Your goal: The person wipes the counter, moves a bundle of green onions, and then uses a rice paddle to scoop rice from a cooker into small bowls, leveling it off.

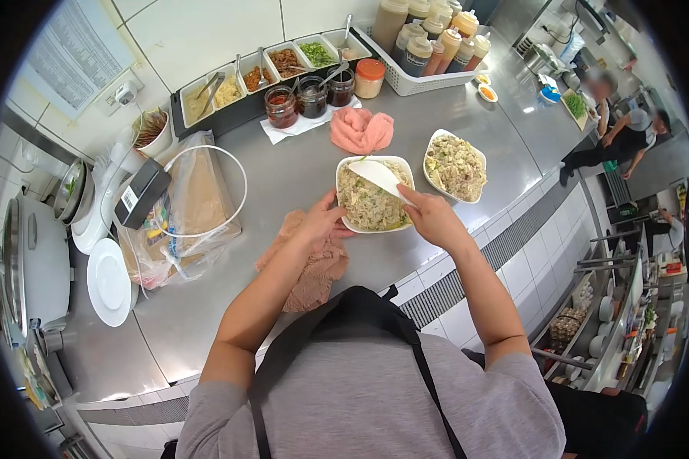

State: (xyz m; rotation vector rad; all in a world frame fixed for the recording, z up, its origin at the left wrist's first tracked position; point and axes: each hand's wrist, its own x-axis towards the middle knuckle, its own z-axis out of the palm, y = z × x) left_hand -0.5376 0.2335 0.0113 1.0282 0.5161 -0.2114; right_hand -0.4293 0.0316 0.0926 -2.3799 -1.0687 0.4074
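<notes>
- While the fingers of the right hand [432, 216] were clamped on the near end of the white paddle [377, 175], its blade lay over the rice mixture [370, 205], pointing away from those fingers.
- The fingers of the left hand [323, 221] were apart and touched the outer left side of the filled bowl [340, 180].
- The filled bowl was positioned between both sets of fingers, on the steel counter [272, 177].
- The second bowl [482, 180], also holding rice mixture, stood just beyond the right fingers, to their right.
- The pink cloth [362, 131] lay ahead of the left fingers.
- The brown cloth [318, 274] lay behind the left fingers, partly beneath the forearm.
</notes>
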